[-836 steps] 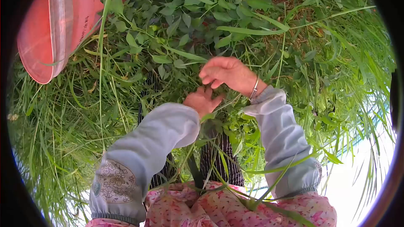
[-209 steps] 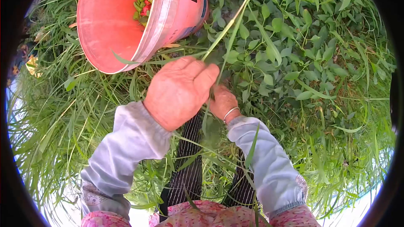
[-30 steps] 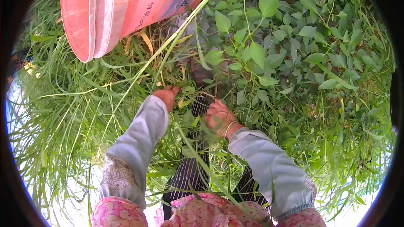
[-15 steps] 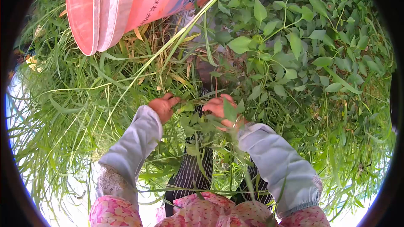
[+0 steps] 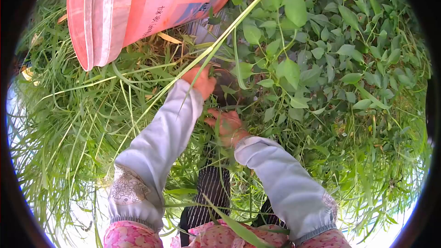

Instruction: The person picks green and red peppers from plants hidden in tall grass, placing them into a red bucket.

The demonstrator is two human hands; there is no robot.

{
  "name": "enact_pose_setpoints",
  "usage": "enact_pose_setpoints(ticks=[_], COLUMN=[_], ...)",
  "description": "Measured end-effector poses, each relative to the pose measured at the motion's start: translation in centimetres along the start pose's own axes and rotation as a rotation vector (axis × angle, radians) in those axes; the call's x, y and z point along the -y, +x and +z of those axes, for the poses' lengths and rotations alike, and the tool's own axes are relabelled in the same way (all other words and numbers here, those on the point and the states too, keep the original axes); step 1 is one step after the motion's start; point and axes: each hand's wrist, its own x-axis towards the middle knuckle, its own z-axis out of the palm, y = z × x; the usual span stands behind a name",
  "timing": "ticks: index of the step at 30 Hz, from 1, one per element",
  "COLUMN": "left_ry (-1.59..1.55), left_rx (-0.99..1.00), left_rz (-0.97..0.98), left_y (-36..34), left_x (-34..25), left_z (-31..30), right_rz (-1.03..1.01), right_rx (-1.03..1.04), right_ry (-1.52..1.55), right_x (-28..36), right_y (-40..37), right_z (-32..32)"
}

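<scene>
My left hand [image 5: 201, 81] reaches into the grass below the pink bucket [image 5: 151, 9], its fingers curled and partly behind a long pale green stalk [image 5: 202, 54]. What those fingers grip, if anything, is hidden. Closer to me, my right hand [image 5: 228, 126] is among leafy stems, palm side down. Its fingers point left and stand slightly apart, with blurred green leaves [image 5: 215, 131] crossing them. I see nothing clearly held there. Both forearms wear pale sleeve covers [image 5: 154, 144].
Dense grass [image 5: 87, 119] grows on the left. Broad-leaved plants [image 5: 330, 55] fill the right side. The bucket lies tipped on its side at the upper left. My striped trouser leg [image 5: 213, 186] stands among the grass below my hands.
My left hand has moved up and right, deeper into the growth near the bucket. My right hand has shifted slightly left and down. The leafy bunch between my hands no longer shows there.
</scene>
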Motion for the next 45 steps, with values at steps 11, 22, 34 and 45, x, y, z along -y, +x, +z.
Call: enact_pose_setpoints(ticks=[11, 22, 34, 45], left_ry=[0.775, -0.660, -1.495, -1.427], left_rx=[0.215, 0.131, 0.403, -0.419], left_rz=[-0.336, -0.459, -0.313, 0.014], left_y=[5.2, 0.3, -9.4, -5.9], left_x=[10.8, 4.2, -4.1, -7.8], left_z=[17.3, 3.7, -4.7, -25.8], right_rz=[-0.146, -0.080, 0.046, -0.129], right_rx=[-0.180, -0.198, -0.608, -0.632], right_ry=[-0.096, 0.306, 1.201, 0.937], right_x=[0.2, 0.3, -0.1, 2.0], right_y=[-0.6, -1.0, -1.7, -5.6], right_z=[-0.8, -4.1, -7.6, -16.8])
